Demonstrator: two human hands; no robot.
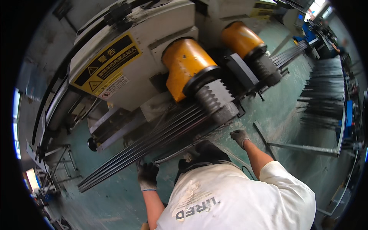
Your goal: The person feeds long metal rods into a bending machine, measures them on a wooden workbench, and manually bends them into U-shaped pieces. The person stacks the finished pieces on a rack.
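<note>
Dark bars (115, 164) are already lined up left of the nearer orange housing (191, 63); nothing shows them finished. Below it, the left hand (147, 175) is half-curled beside them, its hold unclear; the right hand (240, 138) is curled closed, visibly empty.

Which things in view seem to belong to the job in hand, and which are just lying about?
Seemingly in the job:
- long metal bars, by the gloved left hand
- machine with orange cylinders, above the bars
- gloved right hand

Seemingly apart:
- blurred dark stack at right
- metal stand at far left
</note>
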